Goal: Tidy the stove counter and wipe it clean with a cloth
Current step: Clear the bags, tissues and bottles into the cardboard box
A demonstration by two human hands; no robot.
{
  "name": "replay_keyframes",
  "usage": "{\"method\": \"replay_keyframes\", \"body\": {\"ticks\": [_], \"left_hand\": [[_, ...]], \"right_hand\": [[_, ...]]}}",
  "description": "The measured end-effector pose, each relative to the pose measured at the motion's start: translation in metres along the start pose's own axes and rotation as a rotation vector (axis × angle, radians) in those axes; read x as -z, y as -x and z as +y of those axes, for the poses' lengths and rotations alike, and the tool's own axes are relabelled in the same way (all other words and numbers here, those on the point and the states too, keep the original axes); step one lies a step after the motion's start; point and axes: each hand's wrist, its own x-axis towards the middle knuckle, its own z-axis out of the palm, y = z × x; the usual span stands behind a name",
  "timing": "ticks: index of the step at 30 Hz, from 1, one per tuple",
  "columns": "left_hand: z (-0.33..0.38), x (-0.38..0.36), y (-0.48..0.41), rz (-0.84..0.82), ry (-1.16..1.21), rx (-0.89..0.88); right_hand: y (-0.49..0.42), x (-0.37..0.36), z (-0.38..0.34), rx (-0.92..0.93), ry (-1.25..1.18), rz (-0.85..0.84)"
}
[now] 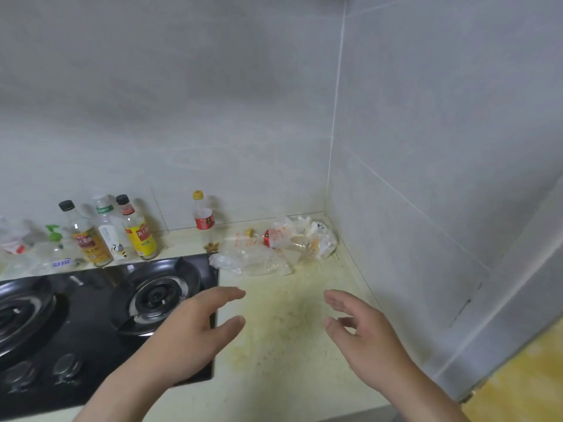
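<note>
The dirty, stained tabletop (289,345) lies right of the black stove (91,330). The left hand (195,333) is over the stove's right edge, fingers loose, holding nothing. The right hand (362,339) is farther right of the stove, fingers loosely bent, holding nothing. Crumpled plastic bags (256,260) lie past the stove's back right corner. Three tall bottles (106,233) stand behind the stove.

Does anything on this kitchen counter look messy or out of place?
A bottle lies on its side among crumpled plastic bags in the back corner, while the other bottles stand upright. The counter beside the stove is blotched with yellowish-brown stains.
</note>
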Motion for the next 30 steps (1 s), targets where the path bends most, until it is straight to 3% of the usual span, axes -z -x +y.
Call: {"method": "replay_keyframes", "body": {"ticks": [8,19,30], "left_hand": [[-0.02,-0.016,-0.041,-0.027,0.024,0.065],[-0.08,-0.032,-0.161,-0.062,0.051,0.112],[-0.164,-0.084,-0.287,-0.098,-0.099,0.073]], "right_hand": [[-0.054,0.001,0.009,-0.02,0.042,-0.029],[-0.184,-0.017,0.014,-0.071,0.203,-0.092],[-0.334,-0.055,0.052,0.099,0.424,-0.106]]}}
